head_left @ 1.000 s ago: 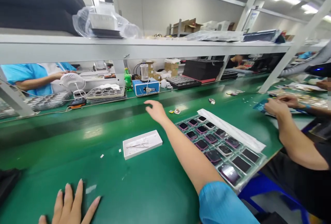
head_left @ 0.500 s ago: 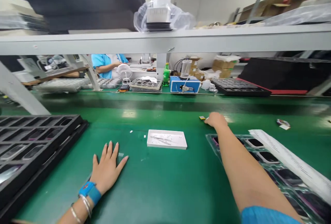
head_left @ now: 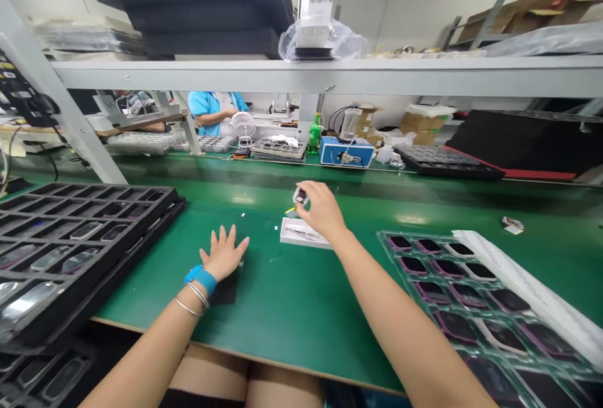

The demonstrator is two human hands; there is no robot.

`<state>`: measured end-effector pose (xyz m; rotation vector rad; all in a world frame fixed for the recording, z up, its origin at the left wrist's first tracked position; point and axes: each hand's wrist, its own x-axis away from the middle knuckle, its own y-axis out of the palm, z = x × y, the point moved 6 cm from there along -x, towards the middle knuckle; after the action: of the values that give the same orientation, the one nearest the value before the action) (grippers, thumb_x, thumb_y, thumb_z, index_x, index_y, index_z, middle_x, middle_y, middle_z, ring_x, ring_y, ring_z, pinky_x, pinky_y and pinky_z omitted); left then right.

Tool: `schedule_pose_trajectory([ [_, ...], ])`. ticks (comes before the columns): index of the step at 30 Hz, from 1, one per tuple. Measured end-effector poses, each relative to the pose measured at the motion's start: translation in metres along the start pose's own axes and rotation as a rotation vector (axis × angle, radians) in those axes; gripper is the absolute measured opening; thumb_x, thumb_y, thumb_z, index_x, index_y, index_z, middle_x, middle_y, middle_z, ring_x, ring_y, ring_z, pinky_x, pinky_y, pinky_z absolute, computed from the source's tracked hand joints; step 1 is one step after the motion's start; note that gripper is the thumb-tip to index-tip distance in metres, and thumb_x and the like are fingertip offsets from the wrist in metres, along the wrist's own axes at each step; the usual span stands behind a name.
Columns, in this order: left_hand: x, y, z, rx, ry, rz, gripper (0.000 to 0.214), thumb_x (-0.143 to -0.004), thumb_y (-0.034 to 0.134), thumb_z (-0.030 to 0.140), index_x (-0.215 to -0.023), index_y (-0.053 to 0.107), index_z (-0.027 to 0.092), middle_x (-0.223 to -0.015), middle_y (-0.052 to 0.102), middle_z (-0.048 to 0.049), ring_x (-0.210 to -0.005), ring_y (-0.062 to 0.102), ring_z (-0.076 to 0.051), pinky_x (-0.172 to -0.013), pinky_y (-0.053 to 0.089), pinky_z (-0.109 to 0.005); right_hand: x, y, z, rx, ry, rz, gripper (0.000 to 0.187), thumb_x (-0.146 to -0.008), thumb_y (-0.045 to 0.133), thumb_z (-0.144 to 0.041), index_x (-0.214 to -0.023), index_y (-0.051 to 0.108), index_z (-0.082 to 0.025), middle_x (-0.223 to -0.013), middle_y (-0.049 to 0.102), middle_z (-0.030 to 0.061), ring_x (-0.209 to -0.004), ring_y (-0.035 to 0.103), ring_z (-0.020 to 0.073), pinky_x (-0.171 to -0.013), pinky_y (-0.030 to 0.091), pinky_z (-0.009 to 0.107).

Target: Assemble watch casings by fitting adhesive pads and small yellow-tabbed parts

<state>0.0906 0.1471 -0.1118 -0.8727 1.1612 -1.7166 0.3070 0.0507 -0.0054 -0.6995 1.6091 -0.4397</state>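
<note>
Above the edge of the white tray (head_left: 296, 233), the right grip (head_left: 320, 210) is clamping a small dark part (head_left: 300, 196); the left grip (head_left: 223, 252) is lying open on the green worktop (head_left: 282, 289), with room between it and the black compartment tray (head_left: 80, 251).

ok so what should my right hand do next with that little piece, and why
Probably set the small piece down in the white tray: your right hand seems to pinch it just above the tray, where the tweezers lie.
</note>
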Motion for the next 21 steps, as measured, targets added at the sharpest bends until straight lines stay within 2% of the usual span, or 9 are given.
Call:
schedule_pose_trajectory([
  [2,-0.005,-0.005,-0.006,0.014,0.134,-0.016,0.061,-0.086,0.029,0.05,-0.142,0.026,0.024,-0.152,0.012,-0.0077,-0.139,0.004,-0.032,-0.104,0.01,-0.064,0.009,0.01,-0.036,-0.122,-0.094,0.017,0.045,-0.072,0.053,-0.012,-0.116,0.054,-0.015,-0.115,0.059,0.0091,-0.106,0.05,0.0242,-0.095,0.042,0.04],
  [4,-0.011,-0.004,-0.012,0.04,0.246,-0.03,0.055,-0.085,0.037,0.042,-0.138,0.035,0.027,-0.151,0.019,-0.0041,-0.139,0.005,-0.027,-0.107,0.003,-0.059,0.017,0.015,-0.067,-0.205,-0.168,0.017,0.046,-0.074,0.051,-0.012,-0.119,0.052,-0.017,-0.117,0.058,0.0082,-0.109,0.05,0.0225,-0.096,0.041,0.039],
  [8,-0.023,0.002,-0.011,0.164,0.348,-0.044,0.052,-0.083,0.043,0.039,-0.132,0.045,0.022,-0.149,0.025,-0.0112,-0.138,0.007,-0.034,-0.1,-0.007,-0.068,0.03,0.024,-0.104,-0.275,-0.228,0.006,0.044,-0.076,0.051,-0.013,-0.12,0.05,-0.017,-0.117,0.059,0.009,-0.11,0.051,0.0211,-0.096,0.041,0.038],
  [10,-0.027,-0.003,-0.003,0.274,0.404,-0.076,0.053,-0.086,0.037,0.042,-0.133,0.043,0.019,-0.148,0.027,-0.0138,-0.137,0.01,-0.036,-0.101,-0.001,-0.069,0.034,0.032,-0.112,-0.297,-0.216,-0.006,0.045,-0.075,0.051,-0.013,-0.12,0.049,-0.018,-0.116,0.059,0.0091,-0.109,0.052,0.0206,-0.096,0.042,0.038],
  [12,-0.028,-0.012,0.006,0.393,0.484,-0.136,0.057,-0.09,0.019,0.046,-0.137,0.037,0.019,-0.145,0.033,-0.0138,-0.135,0.024,-0.032,-0.104,0.018,-0.06,0.037,0.042,-0.115,-0.315,-0.177,-0.039,0.046,-0.075,0.052,-0.014,-0.12,0.048,-0.018,-0.115,0.06,0.0085,-0.109,0.052,0.0204,-0.096,0.042,0.037],
  [14,-0.026,-0.019,0.013,0.581,0.562,-0.271,0.062,-0.091,0.007,0.048,-0.139,0.032,0.019,-0.137,0.045,-0.014,-0.123,0.044,-0.027,-0.098,0.038,-0.048,0.039,0.053,-0.114,-0.321,-0.116,-0.079,0.047,-0.074,0.054,-0.015,-0.12,0.048,-0.019,-0.112,0.061,0.0078,-0.108,0.053,0.0208,-0.095,0.042,0.037],
  [15,-0.025,-0.02,0.014,0.724,0.577,-0.378,0.06,-0.091,0.013,0.05,-0.139,0.034,0.02,-0.131,0.052,-0.0138,-0.116,0.052,-0.026,-0.093,0.044,-0.043,0.04,0.058,-0.112,-0.32,-0.086,-0.091,0.047,-0.073,0.055,-0.016,-0.12,0.048,-0.019,-0.11,0.062,0.0077,-0.107,0.054,0.0213,-0.095,0.043,0.037],
  [18,-0.022,-0.011,0.014,1.205,0.473,-0.731,0.051,-0.082,0.055,0.042,-0.128,0.05,0.021,-0.113,0.065,-0.0104,-0.097,0.061,-0.021,-0.083,0.049,-0.032,0.043,0.068,-0.108,-0.326,-0.035,-0.106,0.051,-0.072,0.059,-0.02,-0.121,0.046,-0.02,-0.111,0.062,0.0077,-0.107,0.055,0.0217,-0.098,0.04,0.04],
  [21,-0.019,0.004,0.012,1.381,0.341,-0.906,0.041,-0.075,0.069,0.027,-0.115,0.061,0.02,-0.102,0.068,-0.0078,-0.088,0.062,-0.017,-0.08,0.049,-0.027,0.047,0.072,-0.106,-0.37,-0.041,-0.104,0.051,-0.072,0.059,-0.019,-0.121,0.045,-0.021,-0.114,0.061,0.0068,-0.106,0.056,0.02,-0.102,0.036,0.042],
])
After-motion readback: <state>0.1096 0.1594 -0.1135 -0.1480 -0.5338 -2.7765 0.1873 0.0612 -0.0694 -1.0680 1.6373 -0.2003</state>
